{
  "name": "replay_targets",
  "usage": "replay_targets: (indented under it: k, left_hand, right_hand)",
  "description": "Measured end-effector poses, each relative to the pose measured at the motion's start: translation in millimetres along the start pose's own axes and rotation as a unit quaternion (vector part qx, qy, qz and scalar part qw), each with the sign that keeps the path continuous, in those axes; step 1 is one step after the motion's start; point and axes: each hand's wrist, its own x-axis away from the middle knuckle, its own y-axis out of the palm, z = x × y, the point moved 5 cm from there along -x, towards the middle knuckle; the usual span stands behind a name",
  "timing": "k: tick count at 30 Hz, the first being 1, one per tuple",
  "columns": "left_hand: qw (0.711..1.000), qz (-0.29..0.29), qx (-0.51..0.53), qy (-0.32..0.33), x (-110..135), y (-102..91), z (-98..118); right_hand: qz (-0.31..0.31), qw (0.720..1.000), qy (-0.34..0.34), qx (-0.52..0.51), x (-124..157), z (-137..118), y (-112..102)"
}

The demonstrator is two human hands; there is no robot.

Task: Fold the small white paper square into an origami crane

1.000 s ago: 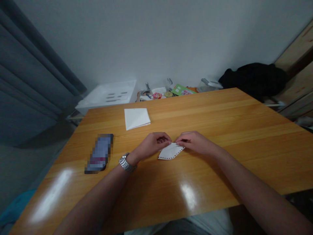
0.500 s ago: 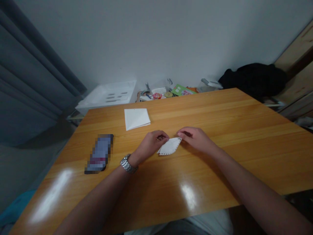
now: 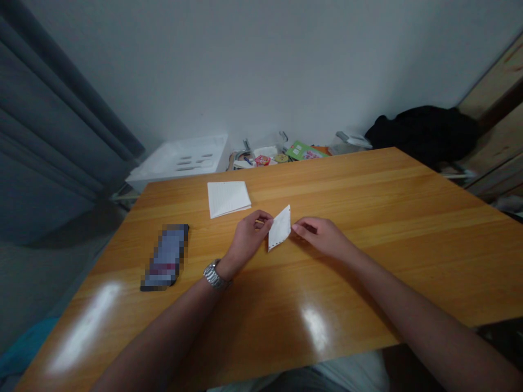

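Two hands are sharing one folded paper piece: left hand is pinching its left edge with closed fingertips; right hand is touching its right edge, hold unclear. Piece is standing tilted at mid wooden table, near a lined sheet.

Both arms reach forward and lean in toward each other. The left grip is curled, with thumb and fingers pinched together. The right grip lies low, palm down, its fingertips pinched and pointing at the left one.
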Motion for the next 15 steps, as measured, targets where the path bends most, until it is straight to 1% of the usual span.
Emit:
replay_targets:
  k: [7,12,15]
  left_hand:
    - [0.998,0.019,0.056,-0.036,2,1.7,-3]
    - [0.991,0.015,0.117,-0.055,3,7.3,-9]
    - [0.989,0.005,0.143,-0.045,4,12.0,-13]
  right_hand:
    - [-0.016,0.998,-0.006,-0.054,0,-3,6]
    - [-0.01,0.994,0.025,-0.104,-1,4,13]
    - [-0.005,0.988,0.039,-0.147,-1,8,15]
